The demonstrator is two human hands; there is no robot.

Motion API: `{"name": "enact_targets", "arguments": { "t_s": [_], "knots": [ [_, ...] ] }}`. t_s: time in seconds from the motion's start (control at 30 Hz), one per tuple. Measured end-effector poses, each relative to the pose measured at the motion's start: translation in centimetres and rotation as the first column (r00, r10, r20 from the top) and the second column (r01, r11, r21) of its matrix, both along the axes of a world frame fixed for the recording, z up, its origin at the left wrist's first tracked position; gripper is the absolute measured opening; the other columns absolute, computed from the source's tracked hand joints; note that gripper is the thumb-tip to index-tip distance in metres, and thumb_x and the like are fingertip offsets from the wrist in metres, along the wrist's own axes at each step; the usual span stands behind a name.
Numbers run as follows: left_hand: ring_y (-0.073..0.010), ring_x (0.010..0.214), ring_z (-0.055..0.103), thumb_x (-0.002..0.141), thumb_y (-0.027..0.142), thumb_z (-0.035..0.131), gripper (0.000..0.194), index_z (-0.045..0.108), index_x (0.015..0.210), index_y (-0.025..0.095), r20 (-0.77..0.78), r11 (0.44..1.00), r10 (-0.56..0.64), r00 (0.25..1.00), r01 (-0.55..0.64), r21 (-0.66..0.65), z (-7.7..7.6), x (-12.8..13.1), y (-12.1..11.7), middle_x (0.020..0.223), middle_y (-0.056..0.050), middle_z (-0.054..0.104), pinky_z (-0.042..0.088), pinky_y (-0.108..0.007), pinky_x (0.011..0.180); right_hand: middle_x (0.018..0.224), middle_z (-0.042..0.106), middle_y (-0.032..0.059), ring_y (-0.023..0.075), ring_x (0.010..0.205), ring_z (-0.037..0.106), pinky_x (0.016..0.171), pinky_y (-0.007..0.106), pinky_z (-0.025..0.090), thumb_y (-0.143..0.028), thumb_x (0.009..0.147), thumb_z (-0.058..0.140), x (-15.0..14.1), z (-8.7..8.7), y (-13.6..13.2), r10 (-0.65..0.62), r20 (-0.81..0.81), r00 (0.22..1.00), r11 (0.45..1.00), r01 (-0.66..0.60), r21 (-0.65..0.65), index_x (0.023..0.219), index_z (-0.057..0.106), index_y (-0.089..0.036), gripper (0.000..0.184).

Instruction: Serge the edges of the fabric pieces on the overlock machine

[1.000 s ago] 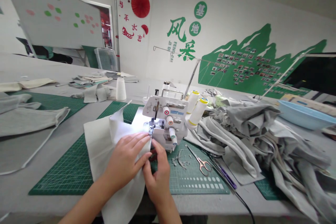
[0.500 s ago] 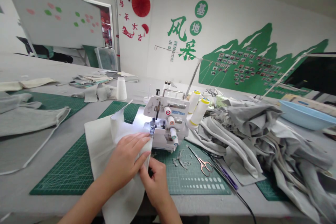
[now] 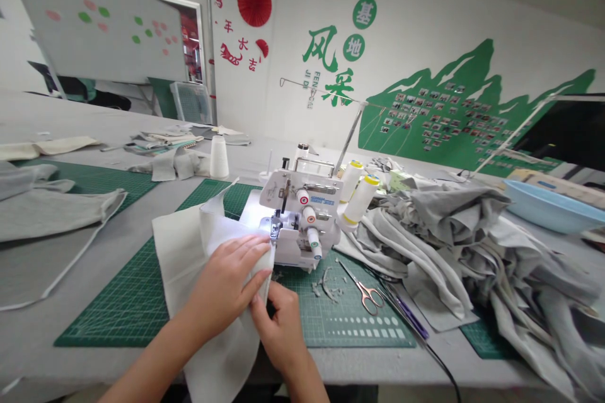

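A white overlock sewing machine [image 3: 302, 217] stands on a green cutting mat [image 3: 113, 308], its presser foot [image 3: 275, 228] lit by a small lamp. A piece of off-white fabric [image 3: 182, 264] lies folded over the mat and runs up to that foot. My left hand [image 3: 227, 283] rests flat on the fabric, fingertips close to the foot, holding the fold down. My right hand [image 3: 281, 327] grips the fabric's edge just below it, with its fingers partly hidden under the cloth.
Small scissors [image 3: 363, 295] and grey lint scraps [image 3: 328, 284] lie on the mat to my right. Beyond them is a large heap of grey fabric [image 3: 454, 252]. A blue basin [image 3: 551, 208] stands further right, and folded grey pieces [image 3: 47, 214] lie at left.
My right hand has slid back from the presser foot, towards me and slightly left. The left hand stays on the fabric. The whole view has tilted slightly.
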State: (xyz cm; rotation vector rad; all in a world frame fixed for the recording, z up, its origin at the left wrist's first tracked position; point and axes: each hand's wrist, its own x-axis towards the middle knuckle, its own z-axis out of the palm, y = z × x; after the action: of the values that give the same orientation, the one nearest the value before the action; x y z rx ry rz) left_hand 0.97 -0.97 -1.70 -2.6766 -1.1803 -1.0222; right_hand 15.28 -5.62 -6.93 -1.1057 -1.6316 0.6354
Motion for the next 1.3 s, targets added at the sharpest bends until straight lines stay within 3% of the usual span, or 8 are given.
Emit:
{"name": "enact_targets", "arguments": {
  "t_s": [1.03,1.17,1.3],
  "knots": [
    [-0.0302,0.128,0.057,0.097,0.039,0.052,0.038,0.063,0.128,0.019,-0.046,0.998,0.033,0.998,-0.035,-0.044,0.9,0.2,0.7,0.139,-0.010,0.062,0.047,-0.049,0.104,0.066,0.058,0.0007,0.0139,0.061,0.048,0.058,0.026,0.031,-0.031,0.093,0.051,0.1,0.1,0.0,0.031,-0.032,0.999,0.999,-0.031,-0.010,0.070,0.062,-0.016,0.030],
    [-0.0306,0.127,0.058,0.097,0.040,0.053,0.040,0.063,0.128,0.018,-0.052,1.000,0.022,0.998,-0.021,0.014,0.9,0.1,0.7,0.137,-0.011,0.064,0.047,-0.049,0.104,0.065,0.056,-0.0001,0.0133,0.061,0.046,0.058,0.026,0.028,-0.031,0.092,0.053,0.0,0.0,-0.1,0.049,-0.076,0.996,0.998,-0.052,-0.037,0.067,0.061,-0.016,0.030],
    [-0.0302,0.127,0.056,0.098,0.037,0.053,0.037,0.063,0.127,0.017,-0.028,0.990,0.014,1.000,-0.010,0.143,0.6,-0.4,-1.3,0.135,-0.010,0.065,0.045,-0.049,0.106,0.060,0.049,-0.0027,0.0114,0.058,0.040,0.057,0.026,0.025,-0.031,0.092,0.053,-0.1,0.0,0.0,0.053,-0.123,0.991,0.996,-0.061,-0.060,0.061,0.054,-0.016,0.035]
  ]
}}
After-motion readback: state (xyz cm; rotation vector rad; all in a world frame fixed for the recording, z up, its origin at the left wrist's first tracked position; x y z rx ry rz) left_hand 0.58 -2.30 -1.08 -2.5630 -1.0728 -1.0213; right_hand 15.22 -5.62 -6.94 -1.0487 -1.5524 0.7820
